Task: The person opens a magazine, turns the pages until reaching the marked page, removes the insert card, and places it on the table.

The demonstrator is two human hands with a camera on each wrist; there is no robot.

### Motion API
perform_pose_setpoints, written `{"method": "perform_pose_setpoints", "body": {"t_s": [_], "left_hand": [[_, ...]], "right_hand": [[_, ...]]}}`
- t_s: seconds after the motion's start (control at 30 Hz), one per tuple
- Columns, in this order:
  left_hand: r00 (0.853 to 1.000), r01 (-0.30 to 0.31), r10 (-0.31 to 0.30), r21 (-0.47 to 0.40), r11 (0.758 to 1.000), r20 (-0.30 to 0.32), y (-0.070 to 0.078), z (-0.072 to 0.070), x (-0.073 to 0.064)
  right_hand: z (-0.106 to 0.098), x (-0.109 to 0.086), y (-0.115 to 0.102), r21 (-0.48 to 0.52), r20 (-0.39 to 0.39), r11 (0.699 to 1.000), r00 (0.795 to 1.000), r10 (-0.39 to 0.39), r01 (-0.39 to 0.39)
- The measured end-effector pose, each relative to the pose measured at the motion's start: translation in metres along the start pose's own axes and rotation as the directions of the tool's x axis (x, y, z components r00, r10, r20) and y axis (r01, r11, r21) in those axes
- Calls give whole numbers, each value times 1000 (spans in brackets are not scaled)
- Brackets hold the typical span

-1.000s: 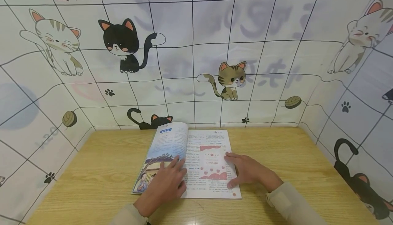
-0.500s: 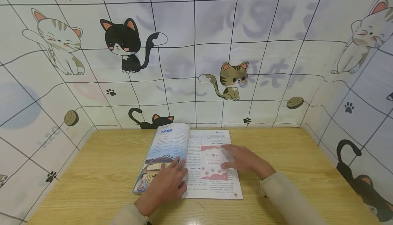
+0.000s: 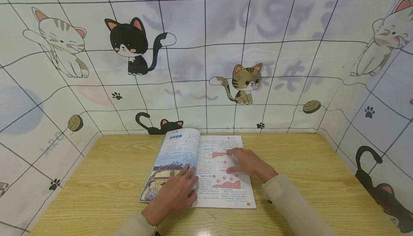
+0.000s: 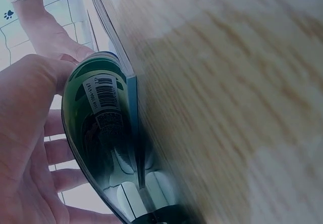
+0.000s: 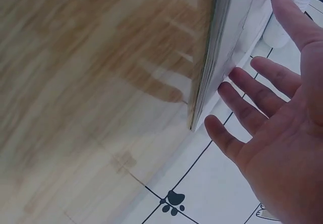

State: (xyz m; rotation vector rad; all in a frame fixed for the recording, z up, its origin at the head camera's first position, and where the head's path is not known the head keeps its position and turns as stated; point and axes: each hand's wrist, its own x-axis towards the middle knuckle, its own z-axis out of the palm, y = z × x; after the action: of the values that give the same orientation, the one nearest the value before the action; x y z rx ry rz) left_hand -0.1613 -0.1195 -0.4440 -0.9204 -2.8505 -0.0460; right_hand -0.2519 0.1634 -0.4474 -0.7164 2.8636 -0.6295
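An open magazine point(image 3: 206, 146) lies on the wooden table, its left page curving up. On the right page lies a white card with pink wavy borders and strawberries point(image 3: 221, 179). My left hand point(image 3: 177, 192) rests on the left page, fingers extended; the left wrist view shows it against the bulging cover, which carries a barcode point(image 4: 105, 94). With fingers spread, my right hand point(image 3: 249, 162) is over the card's right side, hiding part of it. In the right wrist view, straight fingers point(image 5: 252, 108) are beside the page edges, with a fingertip at the paper.
The wooden table point(image 3: 290, 157) extends on both sides of the magazine. A white wall covering point(image 3: 187, 60) with black grid lines and cartoon cats encloses the table at the back, left and right.
My right hand has moved left from the card's right edge onto the card. The left hand stays on the left page. The card and magazine look unmoved on the table.
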Motion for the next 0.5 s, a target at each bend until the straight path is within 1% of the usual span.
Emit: {"method": "perform_pose_setpoints", "body": {"t_s": [0.13, 0.5], "left_hand": [[1000, 3, -3, 1, 1000, 1, 0, 1, 0], [1000, 0, 0, 0, 1000, -6, -1, 2, -1]], "right_hand": [[0, 1, -1, -12, 3, 1000, 1000, -2, 2], [-1, 9, -4, 8, 30, 1000, 1000, -4, 4]]}}
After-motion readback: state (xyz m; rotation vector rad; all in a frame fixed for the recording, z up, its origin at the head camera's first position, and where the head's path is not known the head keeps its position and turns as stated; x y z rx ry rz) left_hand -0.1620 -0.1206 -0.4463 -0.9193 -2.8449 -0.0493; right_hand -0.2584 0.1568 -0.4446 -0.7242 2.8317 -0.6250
